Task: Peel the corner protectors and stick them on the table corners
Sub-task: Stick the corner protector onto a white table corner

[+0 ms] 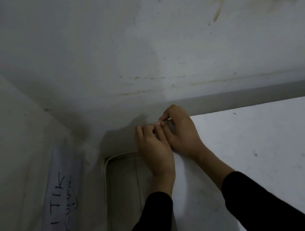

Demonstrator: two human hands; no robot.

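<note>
The only writing in view stands on a long white paper strip (pixel 61 199), well to the left of the white table (pixel 274 156) and nearer the camera than the table's far edge. It is handwritten in black marker and runs along the strip's length, so it reads sideways from the head camera. The larger line reads "TITiK", with the second i written small. On its table side runs a smaller second line that begins with K. It may read "KUMPUL", but the letters are cramped and dim.
</note>
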